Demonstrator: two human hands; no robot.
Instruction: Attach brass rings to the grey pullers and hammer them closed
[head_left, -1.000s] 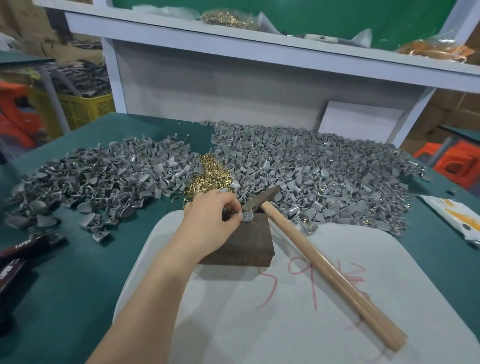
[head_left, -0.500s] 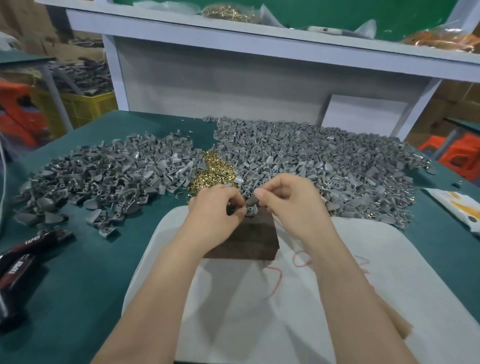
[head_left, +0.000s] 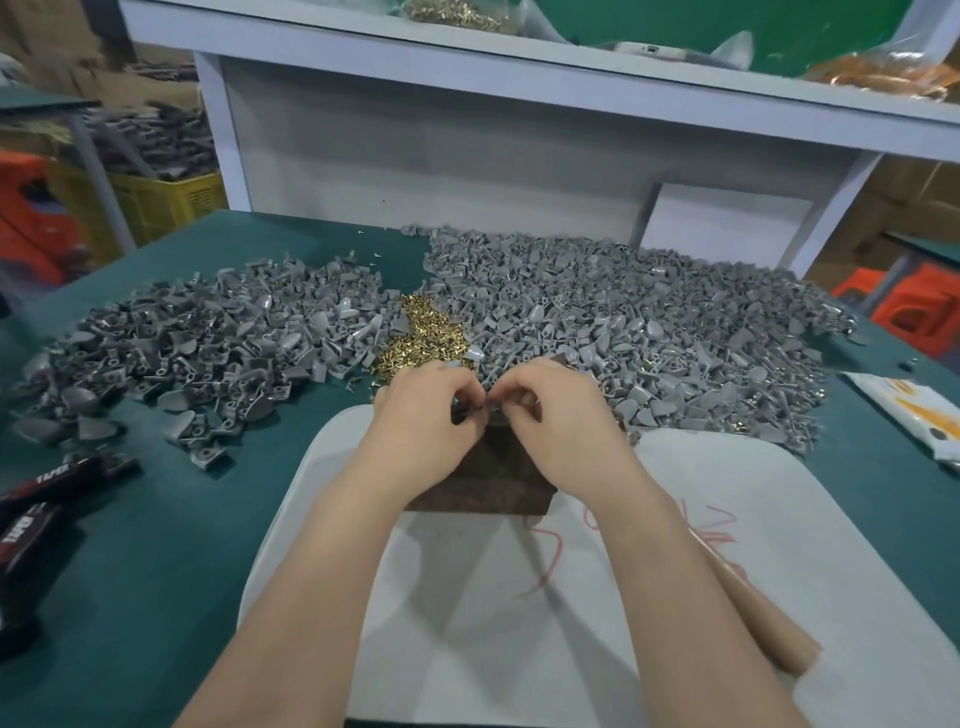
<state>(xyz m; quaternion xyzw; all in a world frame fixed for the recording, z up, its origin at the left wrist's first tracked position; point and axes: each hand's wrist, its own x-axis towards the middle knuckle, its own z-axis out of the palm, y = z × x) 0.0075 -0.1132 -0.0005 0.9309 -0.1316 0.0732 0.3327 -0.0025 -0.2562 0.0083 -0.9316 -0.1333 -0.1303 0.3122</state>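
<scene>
1. Over a dark wooden block (head_left: 480, 480), the person's left hand (head_left: 421, 423) and right hand (head_left: 558, 434) meet fingertip to fingertip, both with fingers curled and pinching a single grey puller (head_left: 469, 413) between them.
2. That piece sits just above the block's far edge, mostly hidden by the fingers; whether a ring is already on it cannot be told.
3. Just beyond the left hand's knuckles lies a small heap of loose brass rings (head_left: 421, 338), nearly touching the fingers.
4. Further out to the left of the left hand spreads a left pile of grey pullers (head_left: 208, 353); a larger right pile of grey pullers (head_left: 649, 322) begins just beyond the right hand and runs away to its right.
5. Both wrists and the block rest over a white board (head_left: 810, 530) marked with red scribble, which lies on the green table (head_left: 156, 571).
6. Beneath the right forearm, to its outer side, a wooden hammer handle (head_left: 763, 629) lies on the board, its head out of sight.
7. Well to the left of the left forearm, black tools lettered "TAPER" (head_left: 47, 486) lie at the table edge.
8. Well to the right of the right hand lies a white and yellow packet (head_left: 914, 415).
</scene>
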